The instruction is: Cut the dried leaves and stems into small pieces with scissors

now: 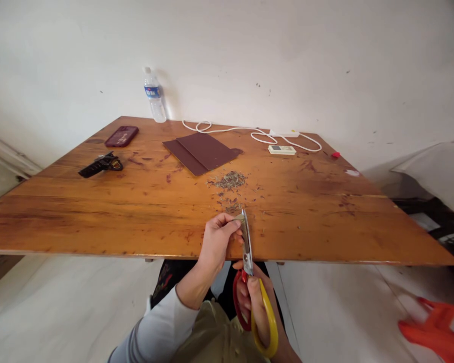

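Observation:
My left hand [219,240] pinches a small, thin piece [239,218] of brownish, card-like material over the table's front edge. Beside those fingertips are the blades of a pair of scissors [247,241], pointing away from me. My right hand [258,297] is wrapped round the scissors' handles, one loop red and the other yellow. Just beyond the blade tips lies a loose pile of small, thin clippings [230,180], with more scattered towards me. Behind the pile, two dark maroon sheets [204,151] overlap on the table.
On the wooden table [306,222] are a maroon phone [121,136], a black hair clip [101,164], a water bottle [155,98], a white power strip [284,133] with its cord, and a small remote [282,150]. An orange-red object [435,325] stands low at right.

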Demonstrator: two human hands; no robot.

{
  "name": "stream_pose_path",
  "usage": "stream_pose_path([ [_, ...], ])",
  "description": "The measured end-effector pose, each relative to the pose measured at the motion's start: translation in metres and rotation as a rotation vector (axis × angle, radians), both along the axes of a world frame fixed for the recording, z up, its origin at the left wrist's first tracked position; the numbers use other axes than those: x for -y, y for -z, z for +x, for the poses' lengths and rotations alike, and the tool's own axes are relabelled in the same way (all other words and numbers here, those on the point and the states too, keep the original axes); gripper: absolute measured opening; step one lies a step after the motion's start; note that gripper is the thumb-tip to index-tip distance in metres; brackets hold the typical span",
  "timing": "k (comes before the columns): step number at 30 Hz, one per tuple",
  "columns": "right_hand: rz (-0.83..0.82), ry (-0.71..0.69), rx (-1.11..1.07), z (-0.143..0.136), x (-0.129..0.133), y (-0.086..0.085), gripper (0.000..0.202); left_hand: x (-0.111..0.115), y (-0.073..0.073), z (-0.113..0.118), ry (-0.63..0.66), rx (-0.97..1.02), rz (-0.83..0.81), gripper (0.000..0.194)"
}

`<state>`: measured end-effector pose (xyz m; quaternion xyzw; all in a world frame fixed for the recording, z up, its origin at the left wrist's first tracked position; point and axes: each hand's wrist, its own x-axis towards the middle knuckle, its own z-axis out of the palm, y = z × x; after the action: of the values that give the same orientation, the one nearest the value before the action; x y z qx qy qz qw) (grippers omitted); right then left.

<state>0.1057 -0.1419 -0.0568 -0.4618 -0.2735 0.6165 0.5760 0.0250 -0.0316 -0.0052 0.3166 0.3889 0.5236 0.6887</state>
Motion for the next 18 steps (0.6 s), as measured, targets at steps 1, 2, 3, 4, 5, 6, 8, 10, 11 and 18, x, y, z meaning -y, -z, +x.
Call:
stream_pose_path([
  [1,0.002,0.001,0.006,0.0001,0.0006,0.0,0.057,-0.0003,0.0001,0.0001,-0.002,0.003,0.0,0.015],
  [2,0.007,0.001,0.01,0.0,0.0013,0.0002,0.057,-0.0005,0.0002,0.0001,-0.003,0.006,0.0,0.015],
  [3,0.014,0.001,0.013,-0.0001,0.002,0.0008,0.057,-0.0008,0.0003,0.0,-0.005,0.007,0.002,0.015],
  [4,0.021,0.001,0.015,-0.0004,0.0027,0.0017,0.057,-0.001,0.0004,-0.0001,-0.006,0.006,0.005,0.016],
  [5,0.033,-0.001,0.015,-0.0007,0.0033,0.0028,0.057,-0.0012,0.0005,-0.0001,-0.008,0.003,0.008,0.016],
  [6,0.046,-0.005,0.013,-0.001,0.0038,0.004,0.058,-0.0014,0.0006,-0.0002,-0.009,-0.001,0.011,0.016],
  [8,0.076,-0.012,0.009,-0.0015,0.0044,0.0059,0.059,-0.0016,0.0006,-0.0001,-0.009,-0.007,0.012,0.016],
  [10,0.098,-0.015,0.015,-0.0016,0.0045,0.0064,0.059,-0.0017,0.0005,0.0003,-0.01,-0.006,0.013,0.015],
  [11,0.1,-0.013,0.019,-0.0016,0.0044,0.0059,0.058,-0.0018,0.0004,0.0005,-0.011,-0.005,0.014,0.015],
  [18,0.05,0.016,0.005,-0.0018,0.0005,0.0014,0.053,-0.0025,-0.0012,0.0009,-0.015,-0.032,0.006,0.017],
])
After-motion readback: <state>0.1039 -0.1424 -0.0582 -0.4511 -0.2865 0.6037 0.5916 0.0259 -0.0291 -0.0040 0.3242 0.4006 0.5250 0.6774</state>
